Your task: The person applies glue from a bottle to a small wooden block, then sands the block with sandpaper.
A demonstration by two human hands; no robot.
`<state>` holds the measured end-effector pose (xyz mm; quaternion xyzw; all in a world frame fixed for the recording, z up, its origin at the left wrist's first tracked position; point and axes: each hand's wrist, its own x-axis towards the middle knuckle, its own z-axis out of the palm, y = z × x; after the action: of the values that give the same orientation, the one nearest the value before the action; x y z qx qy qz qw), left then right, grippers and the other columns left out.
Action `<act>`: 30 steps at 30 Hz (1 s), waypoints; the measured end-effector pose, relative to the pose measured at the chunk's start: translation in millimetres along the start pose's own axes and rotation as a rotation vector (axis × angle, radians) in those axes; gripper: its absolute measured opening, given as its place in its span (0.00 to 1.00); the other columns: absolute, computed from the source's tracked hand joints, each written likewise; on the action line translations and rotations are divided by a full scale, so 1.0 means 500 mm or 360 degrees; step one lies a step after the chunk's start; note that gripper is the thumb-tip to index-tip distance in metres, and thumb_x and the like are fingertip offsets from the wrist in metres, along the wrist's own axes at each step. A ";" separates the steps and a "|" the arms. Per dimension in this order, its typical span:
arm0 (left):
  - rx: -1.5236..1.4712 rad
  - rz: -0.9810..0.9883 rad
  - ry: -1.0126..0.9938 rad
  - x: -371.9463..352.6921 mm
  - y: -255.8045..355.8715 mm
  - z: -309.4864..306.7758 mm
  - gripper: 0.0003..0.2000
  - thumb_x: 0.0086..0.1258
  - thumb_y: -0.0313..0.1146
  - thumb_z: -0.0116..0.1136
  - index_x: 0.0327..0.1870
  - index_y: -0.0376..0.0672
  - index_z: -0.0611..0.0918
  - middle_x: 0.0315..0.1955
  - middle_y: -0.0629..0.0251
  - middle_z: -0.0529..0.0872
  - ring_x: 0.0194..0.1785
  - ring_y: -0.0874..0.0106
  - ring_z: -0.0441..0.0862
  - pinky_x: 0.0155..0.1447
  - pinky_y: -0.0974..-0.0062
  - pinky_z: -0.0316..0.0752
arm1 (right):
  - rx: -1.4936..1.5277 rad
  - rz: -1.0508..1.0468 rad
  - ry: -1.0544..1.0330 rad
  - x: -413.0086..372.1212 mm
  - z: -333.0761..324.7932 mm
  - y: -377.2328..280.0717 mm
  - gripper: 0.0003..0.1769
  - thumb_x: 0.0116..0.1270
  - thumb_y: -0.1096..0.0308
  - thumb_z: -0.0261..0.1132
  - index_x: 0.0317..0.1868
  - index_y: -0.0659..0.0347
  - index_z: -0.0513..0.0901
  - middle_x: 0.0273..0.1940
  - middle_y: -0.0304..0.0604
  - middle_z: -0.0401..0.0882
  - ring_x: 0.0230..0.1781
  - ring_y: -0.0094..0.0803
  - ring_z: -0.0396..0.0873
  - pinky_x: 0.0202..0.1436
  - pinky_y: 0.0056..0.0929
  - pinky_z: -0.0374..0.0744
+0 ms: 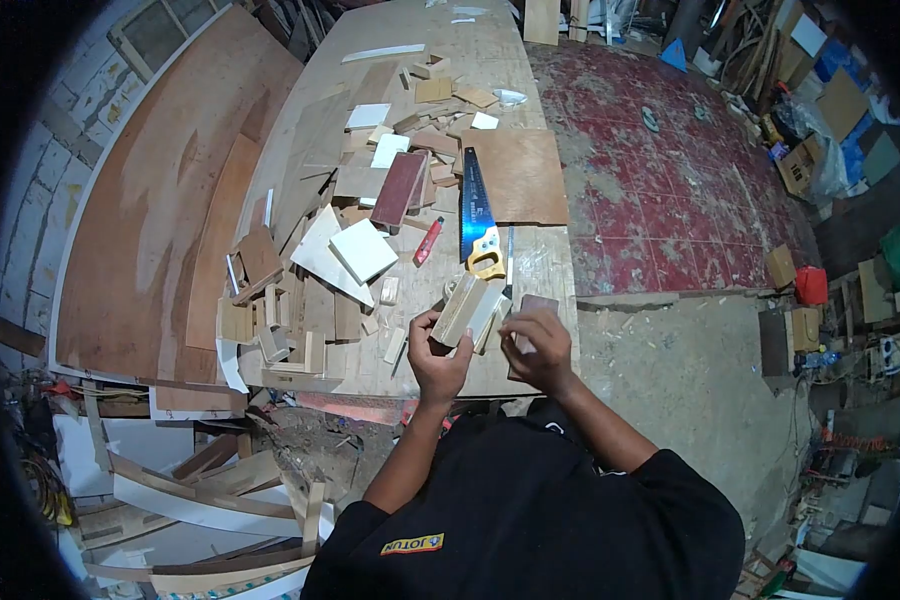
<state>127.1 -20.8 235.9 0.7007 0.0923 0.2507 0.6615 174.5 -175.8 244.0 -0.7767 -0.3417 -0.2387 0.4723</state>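
Note:
My left hand [440,362] is closed around a small wooden box-like piece [457,312], thumb on its near end and fingers along its left side. The piece is tilted, with a pale face toward the right. Just to its right is my right hand [538,350], fingers curled together; what they may hold is hidden. A flat grey-brown block [540,304] shows beyond the right knuckles. Ahead of both hands lies a handsaw [477,205] with a yellow handle, its blade pointing away. A red utility knife [428,242] rests left of the saw.
Wood offcuts [402,188] are heaped on the workbench [370,375]. A plywood square [518,178] lies by the right edge, and small wooden frames [260,300] stand at the left. A large board [150,220] leans alongside the bench. Red flooring [660,180] spreads to the right.

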 end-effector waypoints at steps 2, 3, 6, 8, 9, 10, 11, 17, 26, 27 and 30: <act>-0.0028 0.0000 -0.0003 -0.002 -0.004 0.000 0.21 0.56 0.19 0.64 0.49 0.35 0.69 0.41 0.62 0.75 0.45 0.73 0.77 0.51 0.75 0.74 | -0.0104 -0.0010 0.0125 0.012 -0.001 0.014 0.15 0.44 0.81 0.71 0.34 0.59 0.80 0.34 0.42 0.80 0.35 0.38 0.80 0.36 0.33 0.77; -0.0055 0.0007 -0.0004 -0.001 -0.005 0.001 0.21 0.56 0.19 0.64 0.49 0.35 0.69 0.41 0.62 0.75 0.45 0.73 0.77 0.51 0.75 0.74 | -0.0095 -0.0018 0.0110 0.014 0.002 0.020 0.15 0.44 0.80 0.71 0.34 0.59 0.79 0.33 0.42 0.80 0.34 0.38 0.80 0.35 0.33 0.78; -0.0063 -0.0044 -0.0010 -0.001 0.001 0.001 0.21 0.56 0.19 0.64 0.49 0.35 0.69 0.41 0.61 0.75 0.47 0.73 0.77 0.51 0.75 0.74 | -0.0023 -0.0005 -0.0038 -0.002 0.007 0.002 0.14 0.44 0.80 0.71 0.33 0.59 0.79 0.33 0.42 0.80 0.34 0.38 0.80 0.35 0.33 0.78; -0.0063 -0.0033 -0.0010 0.000 0.002 0.000 0.21 0.56 0.19 0.64 0.50 0.35 0.68 0.41 0.61 0.75 0.47 0.73 0.77 0.51 0.75 0.74 | 0.0080 -0.0020 -0.0106 -0.008 0.008 -0.004 0.14 0.45 0.80 0.71 0.33 0.59 0.79 0.33 0.42 0.80 0.33 0.38 0.80 0.34 0.33 0.78; -0.0062 -0.0022 -0.0011 0.001 0.002 -0.001 0.21 0.56 0.19 0.64 0.50 0.35 0.68 0.41 0.61 0.75 0.47 0.72 0.77 0.51 0.75 0.74 | 0.0063 -0.0037 -0.0102 -0.007 0.007 -0.009 0.14 0.45 0.80 0.71 0.33 0.59 0.79 0.33 0.42 0.80 0.33 0.38 0.80 0.35 0.33 0.78; -0.0061 -0.0023 -0.0007 0.002 0.000 -0.003 0.21 0.56 0.19 0.64 0.50 0.35 0.68 0.41 0.61 0.75 0.47 0.72 0.77 0.51 0.75 0.74 | 0.0048 -0.0055 -0.0097 -0.005 0.005 -0.013 0.14 0.45 0.80 0.71 0.33 0.59 0.79 0.33 0.42 0.80 0.33 0.38 0.80 0.35 0.33 0.78; -0.0048 -0.0009 -0.0009 0.001 -0.002 -0.005 0.21 0.56 0.19 0.64 0.50 0.35 0.68 0.41 0.61 0.75 0.47 0.72 0.77 0.51 0.75 0.74 | 0.0016 -0.0040 -0.0013 0.002 0.003 -0.011 0.14 0.44 0.81 0.71 0.33 0.59 0.80 0.33 0.43 0.81 0.34 0.39 0.81 0.36 0.33 0.78; -0.0081 -0.0033 -0.0011 0.000 0.001 -0.005 0.22 0.57 0.19 0.64 0.50 0.35 0.68 0.42 0.60 0.75 0.47 0.71 0.78 0.51 0.75 0.75 | -0.0013 -0.0021 -0.0074 0.003 0.007 -0.002 0.14 0.45 0.81 0.71 0.34 0.59 0.80 0.34 0.43 0.81 0.34 0.39 0.81 0.35 0.33 0.77; -0.0069 -0.0008 -0.0005 -0.003 -0.008 -0.007 0.22 0.57 0.19 0.64 0.51 0.35 0.68 0.42 0.60 0.75 0.47 0.71 0.78 0.52 0.74 0.75 | -0.0067 -0.0010 0.0017 0.007 0.005 0.004 0.14 0.45 0.81 0.70 0.33 0.59 0.80 0.34 0.43 0.81 0.33 0.39 0.81 0.35 0.32 0.78; -0.0069 -0.0015 -0.0010 -0.004 -0.007 -0.008 0.22 0.56 0.19 0.64 0.51 0.35 0.68 0.42 0.60 0.75 0.47 0.71 0.78 0.52 0.74 0.75 | -0.0050 -0.0015 -0.0023 0.002 0.007 0.000 0.14 0.45 0.81 0.70 0.34 0.59 0.80 0.34 0.43 0.81 0.33 0.39 0.81 0.35 0.32 0.78; -0.0094 -0.0050 -0.0002 -0.004 -0.005 -0.007 0.22 0.56 0.19 0.64 0.51 0.35 0.68 0.42 0.60 0.75 0.47 0.72 0.78 0.52 0.74 0.75 | 0.0072 -0.0051 -0.0122 -0.011 0.012 -0.023 0.13 0.45 0.80 0.71 0.33 0.59 0.79 0.33 0.43 0.80 0.34 0.39 0.80 0.35 0.33 0.78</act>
<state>124.5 -18.5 232.9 0.6795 0.0955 0.2425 0.6858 162.4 -168.3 244.3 -0.7688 -0.3773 -0.2087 0.4724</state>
